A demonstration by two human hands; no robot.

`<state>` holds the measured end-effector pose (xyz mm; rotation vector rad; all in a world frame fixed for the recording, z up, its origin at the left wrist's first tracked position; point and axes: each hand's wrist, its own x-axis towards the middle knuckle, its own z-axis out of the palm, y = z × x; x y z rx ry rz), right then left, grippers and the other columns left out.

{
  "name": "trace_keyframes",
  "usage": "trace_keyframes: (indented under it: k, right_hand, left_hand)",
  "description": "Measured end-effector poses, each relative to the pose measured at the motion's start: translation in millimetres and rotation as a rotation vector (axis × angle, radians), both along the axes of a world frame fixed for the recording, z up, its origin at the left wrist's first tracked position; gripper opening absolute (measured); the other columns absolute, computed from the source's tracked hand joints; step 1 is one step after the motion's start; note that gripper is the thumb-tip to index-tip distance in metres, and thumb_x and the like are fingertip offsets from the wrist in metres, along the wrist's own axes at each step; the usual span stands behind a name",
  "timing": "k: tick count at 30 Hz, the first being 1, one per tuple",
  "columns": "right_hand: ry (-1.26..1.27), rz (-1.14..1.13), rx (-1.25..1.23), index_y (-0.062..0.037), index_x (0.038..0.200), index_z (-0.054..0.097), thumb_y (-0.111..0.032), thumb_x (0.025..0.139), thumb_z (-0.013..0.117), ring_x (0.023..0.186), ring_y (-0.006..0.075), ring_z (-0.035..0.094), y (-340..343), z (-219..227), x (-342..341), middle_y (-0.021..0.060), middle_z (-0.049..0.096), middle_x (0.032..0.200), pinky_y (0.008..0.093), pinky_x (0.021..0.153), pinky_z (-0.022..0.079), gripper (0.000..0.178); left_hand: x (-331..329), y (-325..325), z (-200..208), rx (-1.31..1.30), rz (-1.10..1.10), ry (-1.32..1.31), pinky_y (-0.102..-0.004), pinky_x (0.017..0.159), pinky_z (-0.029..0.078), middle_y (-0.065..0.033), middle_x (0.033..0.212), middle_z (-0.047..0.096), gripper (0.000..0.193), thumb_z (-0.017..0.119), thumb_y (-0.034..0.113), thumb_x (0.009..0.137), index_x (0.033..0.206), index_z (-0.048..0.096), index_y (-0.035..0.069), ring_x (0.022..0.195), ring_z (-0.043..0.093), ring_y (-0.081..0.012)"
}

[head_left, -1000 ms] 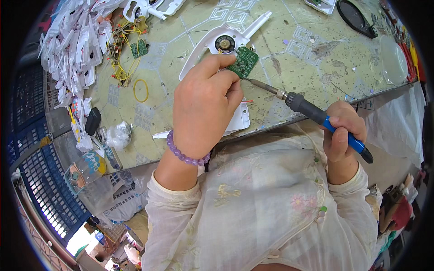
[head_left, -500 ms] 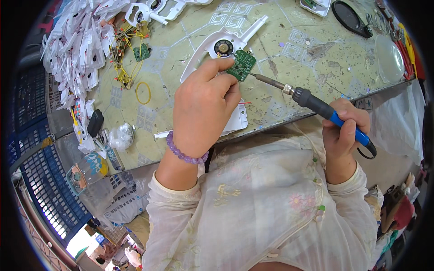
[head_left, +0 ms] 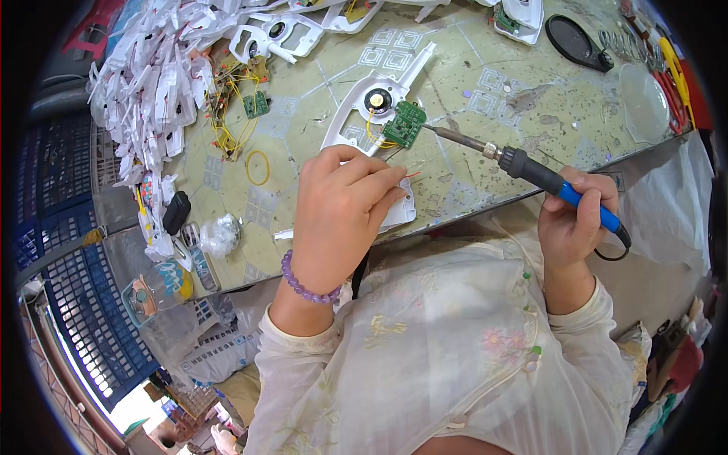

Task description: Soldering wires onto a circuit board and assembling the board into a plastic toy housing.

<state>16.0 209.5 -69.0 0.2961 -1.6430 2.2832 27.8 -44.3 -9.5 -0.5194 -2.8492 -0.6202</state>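
Observation:
In my right hand [head_left: 572, 220] is a soldering iron [head_left: 542, 174] with a blue and black handle, closed in my fingers. Its tip points left, close beside the right edge of a green circuit board [head_left: 404, 124]. This board lies against a white plastic casing [head_left: 350, 114] that has a round speaker [head_left: 377, 100]; yellow wires run between speaker and board. Just below the board, my left hand [head_left: 345, 201] has its fingers drawn together over a second white casing part [head_left: 400, 214], near a short orange-red wire [head_left: 412, 174]. Whatever those fingertips pinch is hidden.
White casings [head_left: 152, 83] are heaped at the left, beside boards with yellow wires [head_left: 256, 105]. A yellow ring [head_left: 258, 167] and a clear plastic bundle [head_left: 221, 235] lie nearer. At the far right are a black round-headed part [head_left: 578, 42], a translucent lid [head_left: 643, 102] and yellow-handled tools [head_left: 675, 72].
My left hand has let go of the green board and moved down toward the lower casing part. The iron stays in my right hand, its tip near the board. The view has shifted slightly.

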Motion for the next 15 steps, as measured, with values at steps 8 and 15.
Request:
trace_keyframes:
  k: [8, 15]
  right_hand:
    - [-0.011, 0.042, -0.041, -0.0025, 0.096, 0.050, -0.026, 0.095, 0.052, 0.055, 0.0123, 0.050, 1.1, -1.2, -0.8, 0.0092, 0.054, 0.070, 0.0237, 0.051, 0.042, 0.024]
    - [0.041, 0.046, -0.027, -0.0021, 0.098, 0.049, -0.024, 0.095, 0.052, 0.056, 0.0113, 0.051, 0.3, -2.9, -1.3, 0.0089, 0.054, 0.071, 0.0223, 0.050, 0.040, 0.023]
  left_hand:
    - [-7.0, 0.5, 8.1, -0.080, -0.049, -0.007, -0.0362, 0.074, 0.041, -0.0016, 0.079, 0.062, 0.010, 0.073, 0.010, 0.069, 0.077, 0.068, 0.009, 0.083, 0.056, -0.0222]
    - [-9.4, 9.6, 8.0, -0.085, 0.004, -0.069, -0.0371, 0.071, 0.042, -0.0056, 0.087, 0.060, 0.011, 0.073, 0.009, 0.069, 0.079, 0.070, 0.007, 0.084, 0.055, -0.0249]
